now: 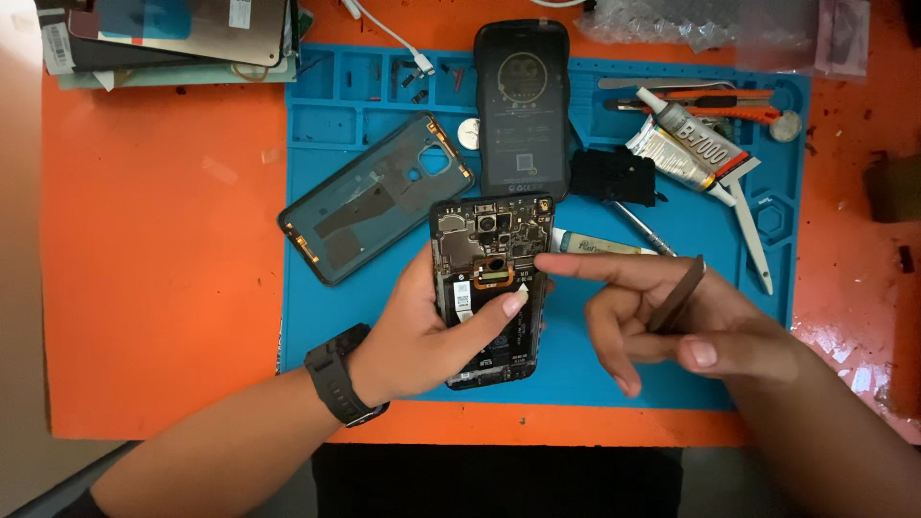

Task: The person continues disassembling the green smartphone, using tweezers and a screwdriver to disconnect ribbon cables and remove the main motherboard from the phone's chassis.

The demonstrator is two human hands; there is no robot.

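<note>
At frame centre the left hand [422,336] cradles the opened phone [491,288], long axis upright, while the right hand [672,321], pinching tweezers [677,295], points leftward at it.

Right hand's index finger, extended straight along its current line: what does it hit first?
Likely the opened phone in the left hand: the right hand index fingertip points left at its right edge, nearly touching, though depth is unclear.

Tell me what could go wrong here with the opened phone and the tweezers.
The left hand holds the opened phone off the blue mat, so it could slip. The right hand has a finger on the bare board, which risks smudges or static. The tweezers could scratch parts.
</note>
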